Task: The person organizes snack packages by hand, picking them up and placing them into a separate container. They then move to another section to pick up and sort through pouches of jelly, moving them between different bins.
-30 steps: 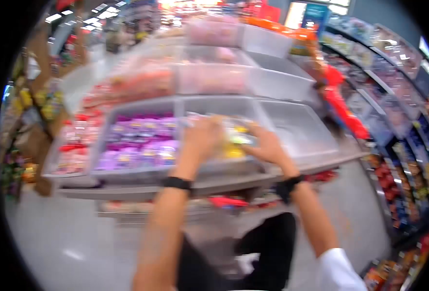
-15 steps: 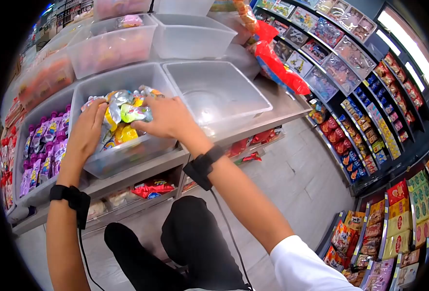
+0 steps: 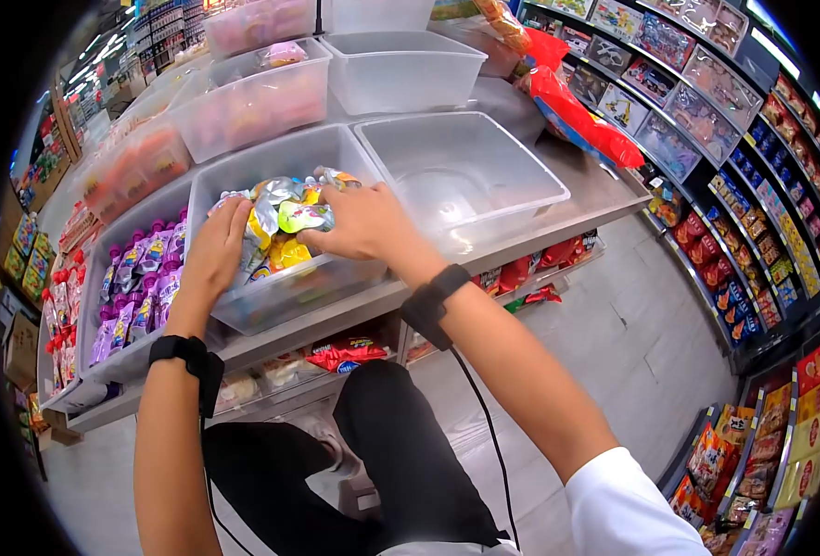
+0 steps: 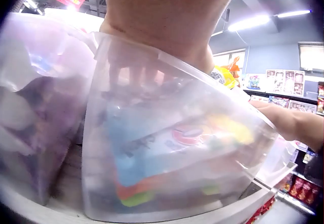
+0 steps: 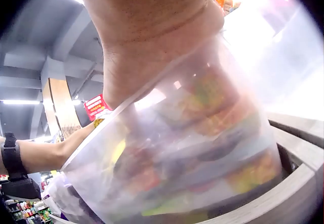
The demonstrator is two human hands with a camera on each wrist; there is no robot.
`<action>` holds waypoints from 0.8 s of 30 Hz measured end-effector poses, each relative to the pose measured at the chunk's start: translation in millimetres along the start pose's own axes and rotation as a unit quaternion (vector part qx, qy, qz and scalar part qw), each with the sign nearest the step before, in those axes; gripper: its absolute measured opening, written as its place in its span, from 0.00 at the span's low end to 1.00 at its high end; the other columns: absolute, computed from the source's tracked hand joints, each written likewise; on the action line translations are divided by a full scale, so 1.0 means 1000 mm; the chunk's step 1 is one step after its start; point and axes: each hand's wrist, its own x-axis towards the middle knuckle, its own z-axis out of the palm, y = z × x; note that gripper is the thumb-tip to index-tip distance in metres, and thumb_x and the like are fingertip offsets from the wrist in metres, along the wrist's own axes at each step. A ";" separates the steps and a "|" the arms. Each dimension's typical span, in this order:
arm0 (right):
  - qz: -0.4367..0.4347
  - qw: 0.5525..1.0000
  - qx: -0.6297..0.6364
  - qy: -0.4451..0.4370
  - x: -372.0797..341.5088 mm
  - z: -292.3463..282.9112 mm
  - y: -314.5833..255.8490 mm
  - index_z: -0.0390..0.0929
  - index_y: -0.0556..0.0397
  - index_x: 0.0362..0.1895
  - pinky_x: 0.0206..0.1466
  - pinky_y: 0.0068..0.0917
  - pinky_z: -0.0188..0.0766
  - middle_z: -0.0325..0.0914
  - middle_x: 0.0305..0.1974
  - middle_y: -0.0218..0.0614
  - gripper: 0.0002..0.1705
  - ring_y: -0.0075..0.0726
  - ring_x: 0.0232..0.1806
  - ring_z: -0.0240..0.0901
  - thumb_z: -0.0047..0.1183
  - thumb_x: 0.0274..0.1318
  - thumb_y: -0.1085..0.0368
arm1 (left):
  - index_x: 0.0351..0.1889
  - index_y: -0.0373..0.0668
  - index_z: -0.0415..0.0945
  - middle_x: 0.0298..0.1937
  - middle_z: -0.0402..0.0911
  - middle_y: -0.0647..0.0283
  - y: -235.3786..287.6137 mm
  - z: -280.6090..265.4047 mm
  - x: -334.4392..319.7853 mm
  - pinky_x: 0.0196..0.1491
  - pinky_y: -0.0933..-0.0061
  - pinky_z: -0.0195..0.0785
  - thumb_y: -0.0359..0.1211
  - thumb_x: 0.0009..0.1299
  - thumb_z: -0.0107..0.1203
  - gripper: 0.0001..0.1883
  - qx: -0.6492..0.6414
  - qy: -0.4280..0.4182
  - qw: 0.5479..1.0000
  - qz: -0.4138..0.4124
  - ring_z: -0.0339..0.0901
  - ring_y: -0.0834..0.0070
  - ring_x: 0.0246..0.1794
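Observation:
In the head view a translucent plastic bin (image 3: 322, 298) holds a loose heap of shiny snack pouches (image 3: 266, 218), silver and yellow. My left hand (image 3: 217, 255) reaches over the bin's left side, its fingers extended along the heap. From the right, my right hand (image 3: 365, 222) rests on the heap with thumb and fingers spread around a bright green pouch (image 3: 300, 216). Its fingertips are partly hidden among the pouches. Both wrist views look through the bin's cloudy wall (image 4: 167, 148), with colourful packs blurred behind it.
Left of this bin stands one with purple pouches (image 3: 141, 278); right of it, a bare translucent bin (image 3: 465, 176). More bins (image 3: 252, 111) rise behind. A red bag (image 3: 581, 116) lies at the counter's right end. Packaged goods fill the shelves (image 3: 706, 250) on the right.
The head view has swung: the bins first shifted left, then slightly back right. Both hands stay at the heap of pouches, in nearly the same pose as half a second ago.

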 end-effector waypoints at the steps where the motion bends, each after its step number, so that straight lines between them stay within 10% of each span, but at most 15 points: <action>1: 0.004 1.000 -0.002 -0.002 -0.001 0.000 0.000 0.76 0.56 0.57 0.56 0.44 0.66 0.83 0.42 0.53 0.43 0.57 0.47 0.79 0.52 0.50 0.33 | 0.53 0.32 0.74 0.53 0.78 0.43 0.001 -0.002 0.000 0.60 0.56 0.62 0.45 0.80 0.37 0.24 0.007 -0.008 1.000 -0.004 0.72 0.44 0.57; 18: -0.006 1.000 -0.003 0.001 0.002 -0.006 -0.006 0.79 0.53 0.55 0.57 0.45 0.69 0.81 0.51 0.50 0.41 0.53 0.52 0.78 0.52 0.51 0.32 | 0.51 0.34 0.75 0.48 0.80 0.43 -0.001 0.001 -0.004 0.56 0.56 0.64 0.45 0.79 0.37 0.23 0.045 0.026 0.999 0.005 0.74 0.48 0.54; 24: -0.032 0.999 -0.034 0.007 0.005 0.004 0.003 0.76 0.54 0.60 0.62 0.47 0.67 0.73 0.62 0.52 0.44 0.55 0.58 0.74 0.51 0.52 0.31 | 0.58 0.30 0.73 0.61 0.75 0.44 0.003 -0.003 -0.003 0.68 0.60 0.56 0.45 0.80 0.36 0.26 0.042 -0.028 0.999 -0.009 0.68 0.50 0.65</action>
